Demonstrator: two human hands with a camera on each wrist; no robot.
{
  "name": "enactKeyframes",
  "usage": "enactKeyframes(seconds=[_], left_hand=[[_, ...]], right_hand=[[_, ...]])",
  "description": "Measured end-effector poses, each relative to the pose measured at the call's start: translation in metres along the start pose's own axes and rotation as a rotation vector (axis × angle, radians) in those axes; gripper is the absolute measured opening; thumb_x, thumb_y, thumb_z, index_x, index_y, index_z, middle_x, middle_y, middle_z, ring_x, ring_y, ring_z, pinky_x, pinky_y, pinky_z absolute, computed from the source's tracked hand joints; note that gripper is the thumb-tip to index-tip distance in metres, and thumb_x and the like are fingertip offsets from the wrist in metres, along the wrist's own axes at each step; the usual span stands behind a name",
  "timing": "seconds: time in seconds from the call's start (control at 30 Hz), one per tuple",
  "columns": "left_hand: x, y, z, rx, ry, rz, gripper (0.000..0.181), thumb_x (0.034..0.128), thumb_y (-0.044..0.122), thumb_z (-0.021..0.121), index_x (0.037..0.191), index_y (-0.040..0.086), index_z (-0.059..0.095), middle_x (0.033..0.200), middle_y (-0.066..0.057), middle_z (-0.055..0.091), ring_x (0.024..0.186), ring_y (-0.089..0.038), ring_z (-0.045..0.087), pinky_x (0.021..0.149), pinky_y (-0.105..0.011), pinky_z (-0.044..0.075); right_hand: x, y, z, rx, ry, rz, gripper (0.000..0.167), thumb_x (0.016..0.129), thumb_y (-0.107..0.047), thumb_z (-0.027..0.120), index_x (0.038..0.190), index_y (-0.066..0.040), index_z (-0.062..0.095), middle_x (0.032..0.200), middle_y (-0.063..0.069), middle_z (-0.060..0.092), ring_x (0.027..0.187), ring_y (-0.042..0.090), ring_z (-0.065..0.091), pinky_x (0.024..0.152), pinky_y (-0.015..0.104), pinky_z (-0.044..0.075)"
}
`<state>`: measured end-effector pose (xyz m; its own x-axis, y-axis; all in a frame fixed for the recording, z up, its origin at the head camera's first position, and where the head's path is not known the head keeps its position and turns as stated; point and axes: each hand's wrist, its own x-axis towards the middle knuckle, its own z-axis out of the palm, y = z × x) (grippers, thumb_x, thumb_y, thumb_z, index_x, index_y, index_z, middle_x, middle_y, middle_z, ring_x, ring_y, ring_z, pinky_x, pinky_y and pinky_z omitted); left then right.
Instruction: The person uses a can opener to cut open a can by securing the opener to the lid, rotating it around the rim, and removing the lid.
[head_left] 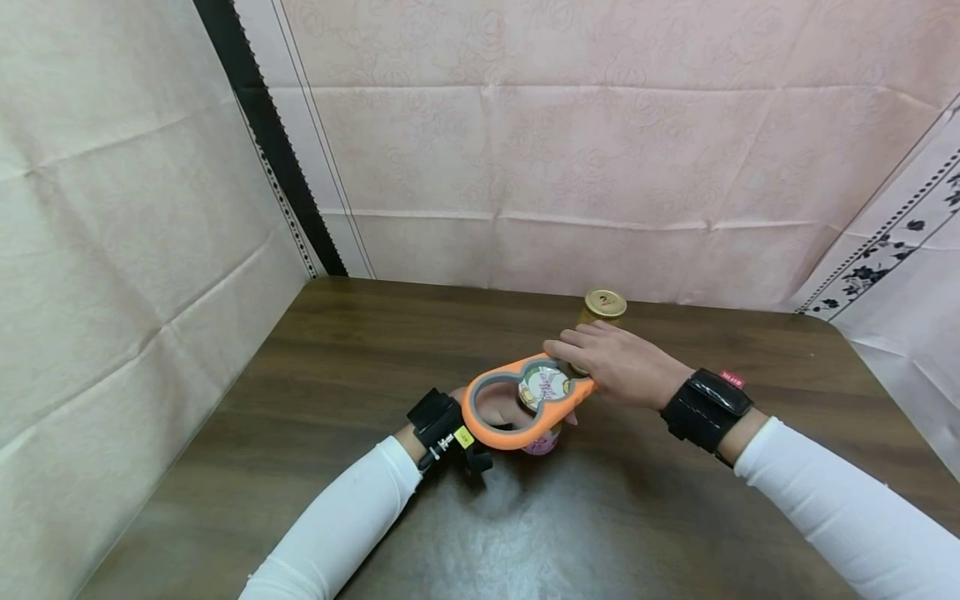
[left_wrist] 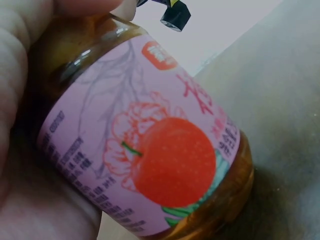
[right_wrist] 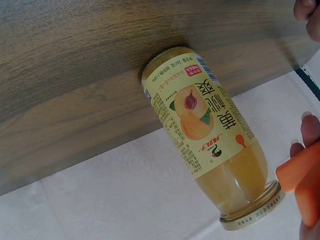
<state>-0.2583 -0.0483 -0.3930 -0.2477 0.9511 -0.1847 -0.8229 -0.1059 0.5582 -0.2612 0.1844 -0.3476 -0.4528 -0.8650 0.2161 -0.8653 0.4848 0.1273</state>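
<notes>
In the head view, my left hand (head_left: 498, 406) grips a glass jar (head_left: 542, 442) with a pink label; the left wrist view shows a red fruit on that label (left_wrist: 175, 162). My right hand (head_left: 618, 360) holds an orange jar opener (head_left: 517, 440) with a grey inner lining by its right end. The opener lies over the top of the jar, and its white printed lid (head_left: 546, 385) shows through the smaller opening. Some of the left hand's fingers are hidden by the opener and jar.
Behind my right hand stands a second jar (head_left: 605, 303) with a gold lid; its yellow label (right_wrist: 197, 117) with peaches shows in the right wrist view. The dark wooden table (head_left: 337, 367) ends at a pale cloth backdrop (head_left: 570, 167). Another cloth (head_left: 112, 292) hangs at the left.
</notes>
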Motion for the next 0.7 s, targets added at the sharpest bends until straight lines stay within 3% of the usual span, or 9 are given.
enactKeyframes(seconds=[0.07, 0.17, 0.2, 0.33, 0.4, 0.47, 0.57, 0.67, 0.7], left_hand=[[0.001, 0.000, -0.005, 0.119, -0.007, 0.006, 0.122, 0.0788, 0.032, 0.082, 0.162, 0.005, -0.003, 0.169, -0.004, 0.018, 0.152, -0.010, 0.018, 0.100, -0.015, 0.042], [0.005, -0.001, -0.016, 0.296, -0.028, 0.022, 0.124, 0.0764, 0.039, 0.084, 0.162, 0.002, 0.002, 0.144, 0.007, 0.053, 0.135, -0.002, 0.040, 0.104, -0.013, 0.038], [0.006, -0.002, -0.020, 0.364, -0.039, 0.035, 0.124, 0.0758, 0.041, 0.084, 0.162, 0.001, 0.003, 0.136, 0.011, 0.058, 0.130, 0.001, 0.044, 0.104, -0.013, 0.038], [0.010, -0.001, -0.029, 0.361, -0.070, 0.036, 0.124, 0.0754, 0.040, 0.085, 0.162, 0.001, 0.005, 0.128, 0.014, 0.063, 0.127, 0.002, 0.046, 0.105, -0.013, 0.038], [0.010, 0.000, -0.029, 0.431, -0.082, 0.045, 0.124, 0.0756, 0.040, 0.085, 0.161, -0.002, 0.005, 0.128, 0.016, 0.062, 0.128, 0.003, 0.046, 0.104, -0.013, 0.038], [0.007, 0.001, -0.025, 0.310, -0.094, 0.011, 0.125, 0.0767, 0.037, 0.085, 0.162, 0.001, 0.001, 0.129, 0.013, 0.063, 0.128, 0.001, 0.044, 0.105, -0.013, 0.037], [0.003, 0.002, -0.016, 0.265, -0.121, 0.003, 0.123, 0.0809, 0.034, 0.082, 0.161, 0.000, -0.004, 0.126, 0.011, 0.065, 0.125, 0.001, 0.048, 0.102, -0.012, 0.039], [-0.001, 0.004, -0.007, -0.005, -0.116, -0.040, 0.105, 0.0867, 0.024, 0.078, 0.161, 0.003, 0.006, 0.125, -0.003, 0.067, 0.118, -0.008, 0.058, 0.099, -0.015, 0.044], [-0.002, 0.003, -0.006, 0.035, -0.122, -0.025, 0.102, 0.0878, 0.024, 0.077, 0.160, 0.001, 0.008, 0.125, -0.002, 0.067, 0.117, -0.007, 0.059, 0.098, -0.015, 0.045]], right_hand=[[0.000, 0.000, 0.000, 0.006, -0.001, 0.000, 0.065, 0.075, -0.011, 0.089, 0.131, -0.014, 0.056, 0.109, -0.001, 0.062, 0.104, 0.016, 0.058, 0.101, 0.040, 0.051], [0.000, 0.000, 0.000, 0.011, -0.001, 0.003, 0.065, 0.075, -0.010, 0.089, 0.131, -0.014, 0.056, 0.109, -0.001, 0.061, 0.104, 0.016, 0.058, 0.101, 0.040, 0.051], [0.000, 0.000, 0.000, 0.012, 0.000, 0.005, 0.066, 0.075, -0.010, 0.089, 0.132, -0.014, 0.056, 0.109, -0.001, 0.061, 0.104, 0.016, 0.058, 0.101, 0.041, 0.051], [0.000, -0.001, 0.000, 0.014, -0.001, 0.014, 0.065, 0.076, -0.007, 0.088, 0.132, -0.014, 0.056, 0.109, -0.001, 0.062, 0.104, 0.016, 0.058, 0.101, 0.041, 0.051], [-0.001, -0.001, 0.000, 0.017, -0.001, 0.019, 0.064, 0.077, -0.006, 0.087, 0.132, -0.014, 0.056, 0.110, -0.001, 0.062, 0.104, 0.016, 0.058, 0.101, 0.041, 0.051], [-0.001, -0.001, 0.000, 0.021, -0.001, 0.023, 0.064, 0.077, -0.003, 0.085, 0.132, -0.014, 0.056, 0.110, 0.000, 0.062, 0.105, 0.016, 0.058, 0.102, 0.041, 0.051], [-0.001, -0.002, 0.001, 0.032, 0.003, 0.025, 0.062, 0.078, -0.002, 0.084, 0.132, -0.014, 0.056, 0.111, 0.001, 0.063, 0.105, 0.016, 0.059, 0.102, 0.042, 0.051], [0.000, -0.002, 0.001, 0.041, 0.008, 0.023, 0.061, 0.079, -0.002, 0.083, 0.132, -0.014, 0.056, 0.112, 0.002, 0.064, 0.106, 0.017, 0.059, 0.102, 0.041, 0.050], [0.000, -0.002, 0.001, 0.043, 0.010, 0.022, 0.060, 0.080, -0.002, 0.082, 0.132, -0.014, 0.055, 0.113, 0.002, 0.064, 0.106, 0.017, 0.059, 0.102, 0.041, 0.050]])
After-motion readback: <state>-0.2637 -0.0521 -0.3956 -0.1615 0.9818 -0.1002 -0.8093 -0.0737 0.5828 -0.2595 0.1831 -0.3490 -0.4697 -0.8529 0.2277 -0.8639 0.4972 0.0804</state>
